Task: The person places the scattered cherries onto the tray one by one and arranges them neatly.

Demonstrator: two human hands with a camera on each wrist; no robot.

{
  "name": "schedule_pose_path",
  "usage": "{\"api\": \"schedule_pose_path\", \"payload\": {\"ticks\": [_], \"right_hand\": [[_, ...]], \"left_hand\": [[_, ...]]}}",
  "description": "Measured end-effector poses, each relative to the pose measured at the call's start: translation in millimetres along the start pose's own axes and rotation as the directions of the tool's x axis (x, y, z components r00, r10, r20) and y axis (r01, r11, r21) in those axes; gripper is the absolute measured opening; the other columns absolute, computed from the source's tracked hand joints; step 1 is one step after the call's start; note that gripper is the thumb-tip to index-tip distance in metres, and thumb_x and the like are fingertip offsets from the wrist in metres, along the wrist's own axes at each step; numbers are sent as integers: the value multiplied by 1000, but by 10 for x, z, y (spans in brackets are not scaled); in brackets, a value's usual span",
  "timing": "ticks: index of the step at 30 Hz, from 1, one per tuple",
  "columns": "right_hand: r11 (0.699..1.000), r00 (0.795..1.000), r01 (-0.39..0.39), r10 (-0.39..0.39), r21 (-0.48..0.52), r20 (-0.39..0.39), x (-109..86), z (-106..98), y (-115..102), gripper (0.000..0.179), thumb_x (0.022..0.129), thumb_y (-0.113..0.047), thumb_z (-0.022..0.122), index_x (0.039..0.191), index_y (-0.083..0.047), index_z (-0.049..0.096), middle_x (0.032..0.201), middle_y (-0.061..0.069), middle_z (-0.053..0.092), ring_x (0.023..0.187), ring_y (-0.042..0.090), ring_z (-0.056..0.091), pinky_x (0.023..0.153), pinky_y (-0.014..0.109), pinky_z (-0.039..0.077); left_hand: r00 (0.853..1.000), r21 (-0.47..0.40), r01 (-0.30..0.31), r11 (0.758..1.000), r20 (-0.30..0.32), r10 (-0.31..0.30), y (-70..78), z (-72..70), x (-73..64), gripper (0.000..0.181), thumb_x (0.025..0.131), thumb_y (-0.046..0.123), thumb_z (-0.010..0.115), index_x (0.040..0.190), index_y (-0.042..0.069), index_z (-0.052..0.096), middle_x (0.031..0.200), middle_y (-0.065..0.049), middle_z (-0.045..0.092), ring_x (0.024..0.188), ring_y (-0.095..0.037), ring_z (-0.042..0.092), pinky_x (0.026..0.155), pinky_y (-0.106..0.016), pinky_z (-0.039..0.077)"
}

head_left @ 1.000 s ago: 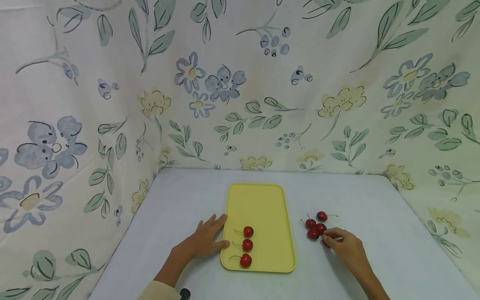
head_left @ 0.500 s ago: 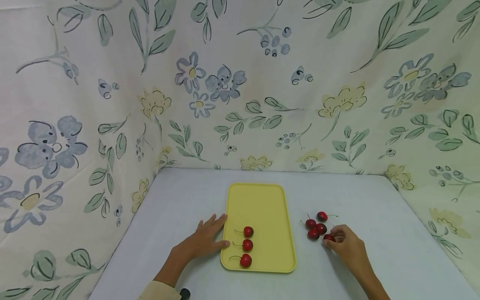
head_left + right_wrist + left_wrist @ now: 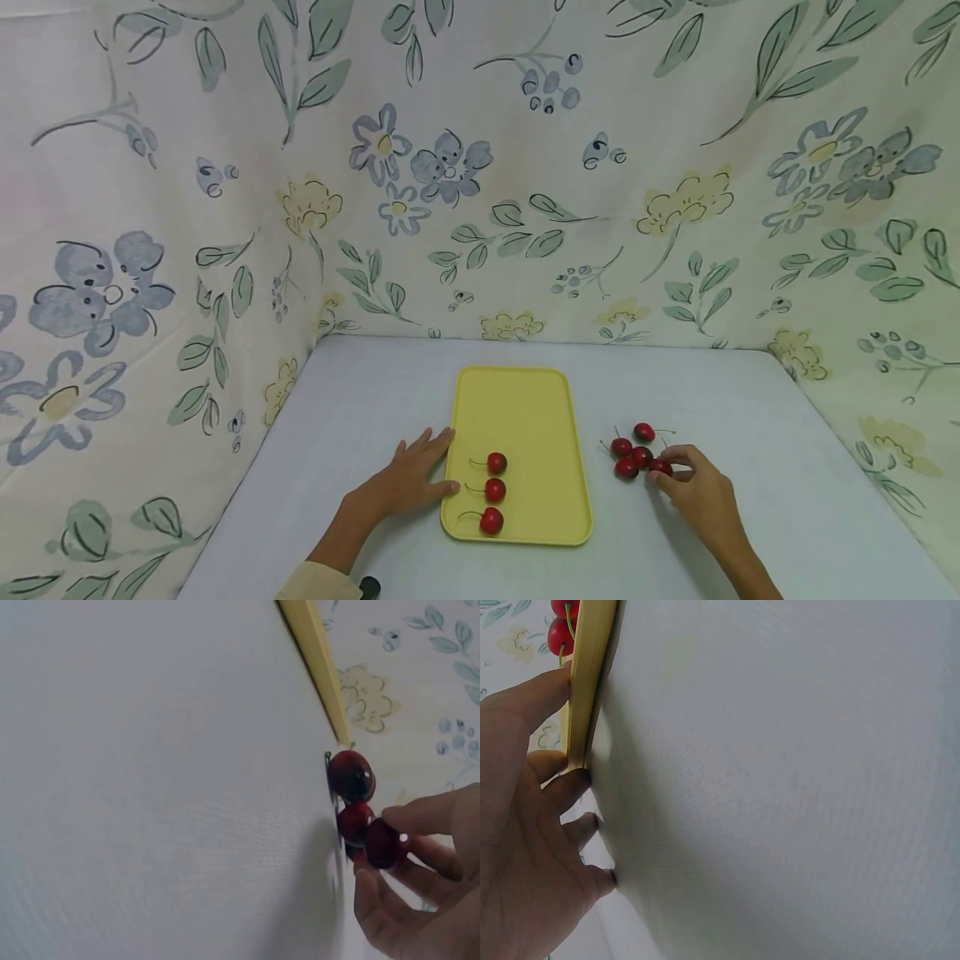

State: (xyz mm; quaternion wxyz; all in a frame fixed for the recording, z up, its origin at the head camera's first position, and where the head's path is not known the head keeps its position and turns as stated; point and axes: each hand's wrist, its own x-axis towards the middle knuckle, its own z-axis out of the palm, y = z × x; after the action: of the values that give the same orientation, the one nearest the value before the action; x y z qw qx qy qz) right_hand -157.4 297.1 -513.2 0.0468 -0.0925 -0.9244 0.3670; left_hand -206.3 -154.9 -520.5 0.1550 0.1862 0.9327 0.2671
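In the head view, three cherries lie in a column along the left side of a yellow tray (image 3: 525,417), the middle cherry (image 3: 495,490) among them, stems pointing left. My left hand (image 3: 407,477) rests against the tray's left rim with spread fingers; the thumb lies on the rim. Right of the tray, my right hand (image 3: 697,493) pinches a dark red cherry (image 3: 386,844) between thumb and fingers. Several other cherries, such as a lower one (image 3: 626,468), cluster just left of that hand. The right wrist view shows the pinched cherry close beside the cluster.
A white-covered table (image 3: 375,383) carries everything. Floral cloth (image 3: 525,167) hangs behind and along both sides. A small black round object (image 3: 370,587) shows beside the left sleeve (image 3: 318,583) at the bottom edge.
The pinched cherry, first mostly hidden at my right fingertips, has come into view and shifted slightly up and right with the hand. My left hand and the tray have stayed still.
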Motion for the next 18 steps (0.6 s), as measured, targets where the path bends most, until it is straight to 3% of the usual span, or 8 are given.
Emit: {"api": "schedule_pose_path", "payload": {"ticks": [6,14,18], "right_hand": [[999,998,46,-46,-1,-33,-23,-18,-7,31,99,-22,76,126,-7,70,127,21,73,104,34,71,64,25,50],[996,994,80,-76,47,-77,-39,-19,-24,34,99,-29,78,126,-9,71,124,16,72,88,13,68,58,26,53],[993,987,115,-111,27,-111,-28,-13,-33,29,96,-31,81,117,-11,75,120,12,71,89,13,66,63,22,53]], "left_hand": [[1000,1,-5,1000,1,5,5,0,-9,91,99,55,67,169,12,28,174,-9,32,163,-39,18,129,-69,8],[1000,-7,21,1000,8,-20,42,-16,-36,92,98,55,69,169,13,29,174,-9,32,163,-37,19,129,-68,8],[1000,-2,25,1000,7,-25,49,-22,-37,92,98,55,70,169,12,30,174,-9,32,163,-38,19,129,-68,9]]}}
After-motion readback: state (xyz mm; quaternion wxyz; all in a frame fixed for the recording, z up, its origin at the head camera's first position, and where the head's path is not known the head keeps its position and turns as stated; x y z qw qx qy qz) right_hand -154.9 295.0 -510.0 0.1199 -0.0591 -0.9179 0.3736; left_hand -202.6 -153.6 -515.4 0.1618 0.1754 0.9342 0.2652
